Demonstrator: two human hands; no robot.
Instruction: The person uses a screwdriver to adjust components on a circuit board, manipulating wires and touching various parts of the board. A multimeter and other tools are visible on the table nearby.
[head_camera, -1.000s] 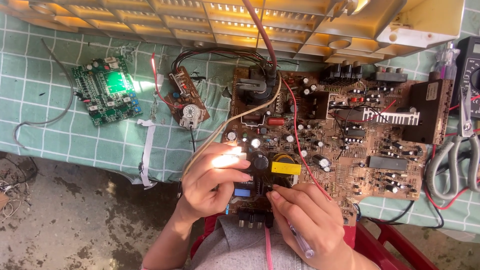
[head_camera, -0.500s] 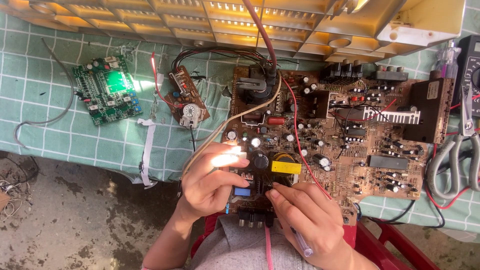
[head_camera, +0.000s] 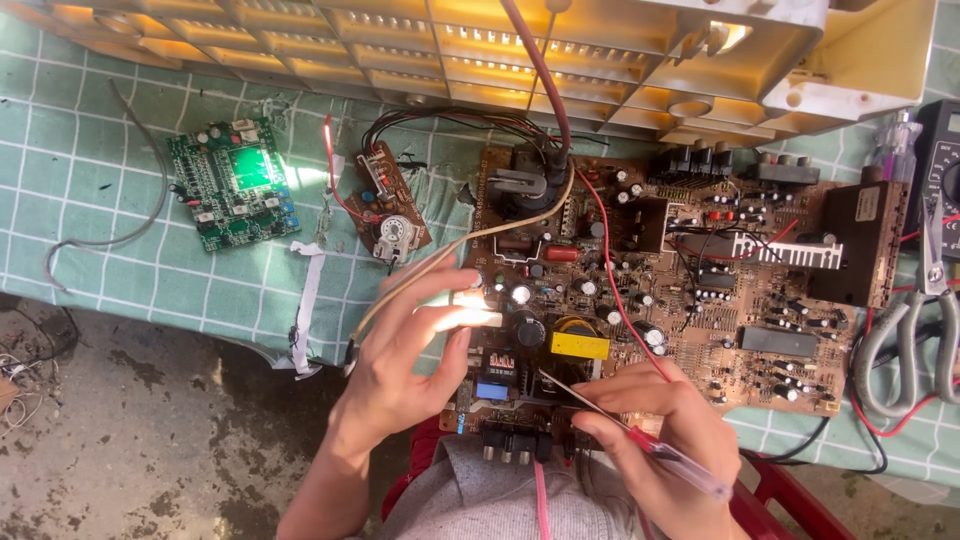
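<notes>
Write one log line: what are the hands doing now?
left hand: touching brown circuit board | right hand: holding screwdriver, tip on board

Small pale label (head_camera: 866, 203) on the black box at the board's right.

We record a tabletop cloth (head_camera: 120, 170) of pale green crossed by a white grid. The large circuit board (head_camera: 760, 310) is tan-brown, carrying a yellow block (head_camera: 579, 346), a blue part (head_camera: 492, 390), black boxes and red wires. A small circuit board (head_camera: 233, 183) is dark green with a bright green centre. The plastic casing (head_camera: 500, 50) above is cream. The screwdriver (head_camera: 640, 440) has a clear handle with red inside. The floor (head_camera: 150, 440) is mottled grey-brown.
</notes>
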